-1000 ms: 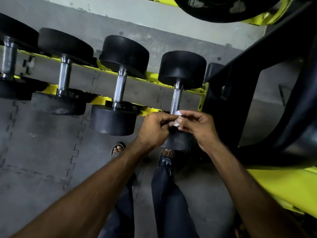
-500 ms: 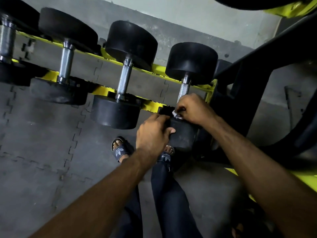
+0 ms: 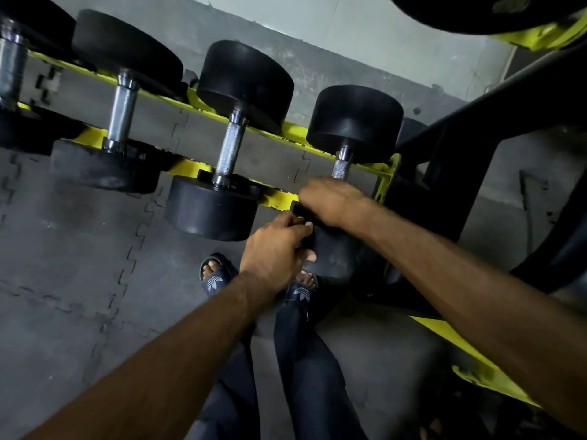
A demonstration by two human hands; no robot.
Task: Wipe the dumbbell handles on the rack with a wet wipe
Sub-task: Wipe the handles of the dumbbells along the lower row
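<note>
Several black rubber-headed dumbbells with steel handles lie across a yellow rack rail (image 3: 187,166). My right hand (image 3: 333,201) is curled round the lower part of the handle (image 3: 341,168) of the rightmost dumbbell (image 3: 355,122). The wet wipe is hidden under that hand. My left hand (image 3: 273,252) grips the edge of the same dumbbell's near head (image 3: 333,252), with the thumb on its underside. To the left lie the middle dumbbell (image 3: 230,154) and another dumbbell (image 3: 122,112), both untouched.
A black machine frame (image 3: 476,147) stands close on the right, with a yellow beam (image 3: 470,354) below it. A weight plate (image 3: 476,11) hangs at the top right. My sandalled feet (image 3: 216,274) stand on grey interlocking floor mats (image 3: 79,249) under the rack.
A second ago both hands held the white wipe in front of the handle. Since then my right hand has closed round the handle with it, and my left hand has dropped onto the near head.
</note>
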